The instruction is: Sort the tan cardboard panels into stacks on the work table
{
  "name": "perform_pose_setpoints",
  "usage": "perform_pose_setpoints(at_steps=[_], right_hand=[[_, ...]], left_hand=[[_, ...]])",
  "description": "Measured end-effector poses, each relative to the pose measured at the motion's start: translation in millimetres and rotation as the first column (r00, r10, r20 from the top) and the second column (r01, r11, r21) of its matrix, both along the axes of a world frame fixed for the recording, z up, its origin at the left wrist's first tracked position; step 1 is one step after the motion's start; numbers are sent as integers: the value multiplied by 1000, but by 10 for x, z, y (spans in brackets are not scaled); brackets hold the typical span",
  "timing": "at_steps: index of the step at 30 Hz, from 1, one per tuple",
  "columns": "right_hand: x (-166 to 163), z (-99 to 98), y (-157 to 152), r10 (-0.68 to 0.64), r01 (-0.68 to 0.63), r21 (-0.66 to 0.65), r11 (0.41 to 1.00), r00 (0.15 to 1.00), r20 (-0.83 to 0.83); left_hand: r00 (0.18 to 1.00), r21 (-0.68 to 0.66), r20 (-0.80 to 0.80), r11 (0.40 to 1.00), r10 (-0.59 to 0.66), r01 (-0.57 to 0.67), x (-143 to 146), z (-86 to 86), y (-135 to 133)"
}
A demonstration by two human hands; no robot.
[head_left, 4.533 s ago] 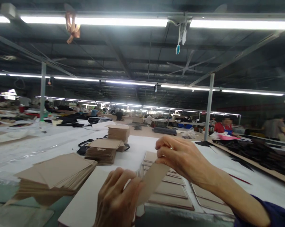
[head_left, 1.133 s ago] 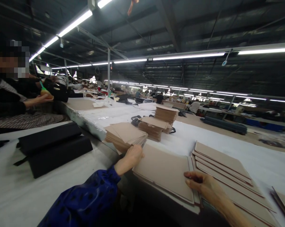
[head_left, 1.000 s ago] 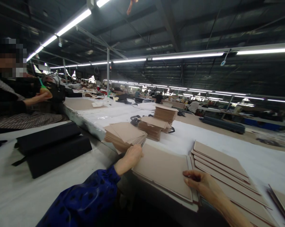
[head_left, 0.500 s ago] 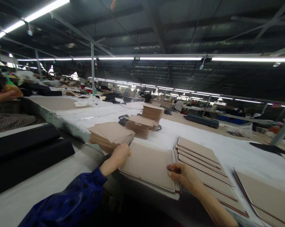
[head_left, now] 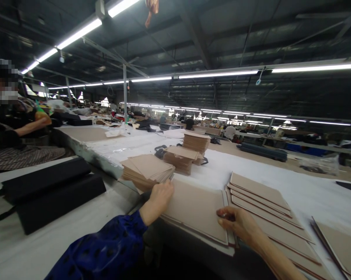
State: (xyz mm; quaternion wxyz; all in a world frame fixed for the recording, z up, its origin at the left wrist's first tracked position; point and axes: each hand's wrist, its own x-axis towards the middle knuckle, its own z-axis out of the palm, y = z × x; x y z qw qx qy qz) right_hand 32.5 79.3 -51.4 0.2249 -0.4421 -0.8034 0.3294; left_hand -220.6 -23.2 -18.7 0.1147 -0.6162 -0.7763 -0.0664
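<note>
A beige rectangular panel (head_left: 197, 210) with a pale edge lies in front of me on a few similar sheets at the table's near edge. My left hand (head_left: 159, 196), in a blue dotted sleeve, has its fingers curled closed at the panel's left edge. Over the panel's right edge is my right hand (head_left: 236, 219), its thumb and fingers pinched around something small and dark that I cannot make out. Right of it, overlapping beige panels (head_left: 262, 210) with dark red edges are fanned out. A stack of beige sheets (head_left: 147, 169) stands just beyond my left hand.
Taller stacks of beige pieces (head_left: 195, 144) with black straps stand farther back on the white-covered table (head_left: 216, 161). More panels (head_left: 344, 245) lie at far right. Black folded pieces (head_left: 61, 194) rest on the left table. A co-worker's arm (head_left: 35, 126) is at far left.
The view has turned slightly left, so everything sits farther right and more of the co-worker shows. Both hands keep about the same places on the panel.
</note>
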Motion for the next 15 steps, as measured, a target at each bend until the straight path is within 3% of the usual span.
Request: perform_pose_setpoints(at_steps=[5, 9, 15], right_hand=[[2, 3, -19, -16, 15, -21, 1000, 1000, -27], [-3, -9, 2, -21, 21, -16, 1000, 1000, -6], [-13, -19, 68, 16, -16, -53, 998, 1000, -3]], left_hand=[[993, -4, -24, 993, -117, 117, 298, -101, 39], [999, -12, 34, 999, -38, 38, 578, -229, -31], [939, 137, 325, 988, -109, 68, 861, -332, -224]])
